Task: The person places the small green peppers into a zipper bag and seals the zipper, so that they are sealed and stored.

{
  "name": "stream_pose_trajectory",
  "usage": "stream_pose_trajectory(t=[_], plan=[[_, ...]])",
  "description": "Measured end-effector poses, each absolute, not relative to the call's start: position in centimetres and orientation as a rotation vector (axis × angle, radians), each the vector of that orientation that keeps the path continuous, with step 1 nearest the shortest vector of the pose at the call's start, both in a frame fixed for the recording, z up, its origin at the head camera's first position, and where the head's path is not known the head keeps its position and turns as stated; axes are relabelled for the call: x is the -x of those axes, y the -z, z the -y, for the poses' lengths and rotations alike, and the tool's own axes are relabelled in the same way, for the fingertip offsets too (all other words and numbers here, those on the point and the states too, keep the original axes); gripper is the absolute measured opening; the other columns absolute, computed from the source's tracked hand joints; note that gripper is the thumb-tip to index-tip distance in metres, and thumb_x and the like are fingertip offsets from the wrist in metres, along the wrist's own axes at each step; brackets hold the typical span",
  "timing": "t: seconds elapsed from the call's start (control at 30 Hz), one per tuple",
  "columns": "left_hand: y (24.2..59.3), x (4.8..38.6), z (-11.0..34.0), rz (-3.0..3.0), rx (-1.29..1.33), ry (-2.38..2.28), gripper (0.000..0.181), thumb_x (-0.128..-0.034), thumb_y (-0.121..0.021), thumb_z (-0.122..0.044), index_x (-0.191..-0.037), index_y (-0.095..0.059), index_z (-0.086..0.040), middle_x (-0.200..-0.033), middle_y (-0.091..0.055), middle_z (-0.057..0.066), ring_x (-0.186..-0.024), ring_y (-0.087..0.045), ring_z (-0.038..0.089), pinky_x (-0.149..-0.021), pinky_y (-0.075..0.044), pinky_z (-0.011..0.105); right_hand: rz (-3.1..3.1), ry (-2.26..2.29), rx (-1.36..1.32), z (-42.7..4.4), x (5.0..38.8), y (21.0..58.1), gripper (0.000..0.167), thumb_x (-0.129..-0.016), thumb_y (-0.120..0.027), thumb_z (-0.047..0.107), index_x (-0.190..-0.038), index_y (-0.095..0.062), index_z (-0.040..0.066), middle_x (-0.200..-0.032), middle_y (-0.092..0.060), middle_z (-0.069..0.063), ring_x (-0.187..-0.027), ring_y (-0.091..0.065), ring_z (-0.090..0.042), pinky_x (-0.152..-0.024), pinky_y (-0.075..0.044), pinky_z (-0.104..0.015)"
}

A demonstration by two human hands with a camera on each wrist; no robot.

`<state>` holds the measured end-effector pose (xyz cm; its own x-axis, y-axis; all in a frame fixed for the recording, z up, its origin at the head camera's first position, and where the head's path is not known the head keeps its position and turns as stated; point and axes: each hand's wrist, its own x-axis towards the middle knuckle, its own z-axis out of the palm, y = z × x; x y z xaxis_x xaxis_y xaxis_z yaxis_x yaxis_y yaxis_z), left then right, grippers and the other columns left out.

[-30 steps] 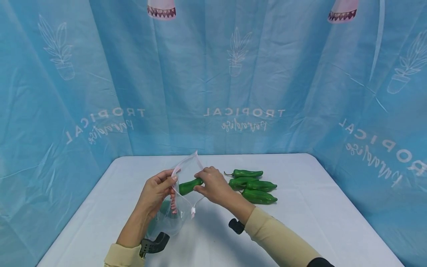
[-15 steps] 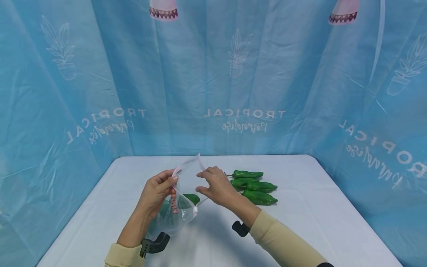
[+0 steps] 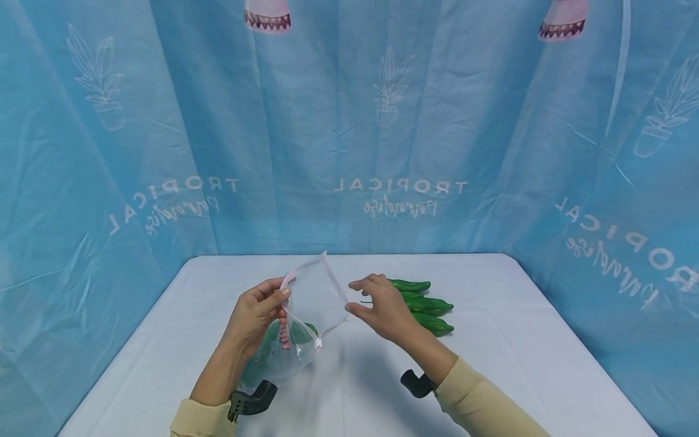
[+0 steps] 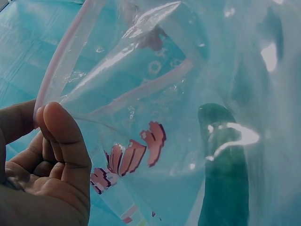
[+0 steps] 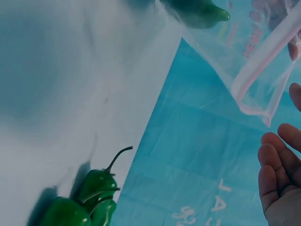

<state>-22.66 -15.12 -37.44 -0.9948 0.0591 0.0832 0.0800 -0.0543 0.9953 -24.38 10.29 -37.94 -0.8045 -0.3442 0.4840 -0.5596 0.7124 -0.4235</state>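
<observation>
My left hand (image 3: pixel 256 315) pinches the pink-edged rim of a clear zip bag (image 3: pixel 319 291), whose mouth gapes toward the right. Inside the bag lie green peppers (image 4: pixel 223 174), seen blurred through the plastic with red print on it. My right hand (image 3: pixel 384 306) is apart from the bag, to its right, with thumb and fingers spread and nothing between them. Behind the right hand, several loose green peppers (image 3: pixel 431 304) lie on the table, partly covered by it in the head view. The right wrist view shows stems of the loose peppers (image 5: pixel 96 186).
The table (image 3: pixel 491 364) has a white cover. A blue printed curtain (image 3: pixel 338 152) stands behind it and along both sides. A small white slider (image 3: pixel 318 343) hangs on the bag's rim. Dark camera mounts (image 3: pixel 253 399) sit on both wrists.
The right hand let go of a green pepper, which dropped into the bag. It then moved right, away from the bag's mouth toward the loose peppers. The left hand stayed put.
</observation>
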Motion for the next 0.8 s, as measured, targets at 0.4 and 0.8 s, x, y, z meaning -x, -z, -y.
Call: stream_pose_trajectory(t=[0.4, 0.8], plan=[[37.3, 22.5, 15.3, 2.150, 0.162, 2.258, 0.046, -0.0909, -0.063, -0.024, -0.124, -0.050, 0.005, -0.080, -0.056, -0.005, -0.062, -0.053, 0.007, -0.061, -0.052, 0.020, 2.564, -0.884, -0.581, -13.6, 23.6, 39.4, 0.038, -0.081, -0.074, 0.027, -0.115, -0.066, 0.014, -0.114, -0.065, -0.003, -0.110, -0.057, -0.021, -0.086, -0.052, -0.039], [37.5, 22.4, 15.3, 2.135, 0.146, 2.267, 0.047, -0.0904, -0.063, -0.023, -0.125, -0.049, 0.007, -0.079, -0.056, -0.005, -0.061, -0.053, 0.007, -0.062, -0.053, 0.020, 2.697, -0.948, -0.348, -18.1, 24.1, 42.4, 0.043, -0.082, -0.073, 0.028, -0.120, -0.063, 0.012, -0.113, -0.064, -0.004, -0.108, -0.059, -0.023, -0.090, -0.050, -0.044]])
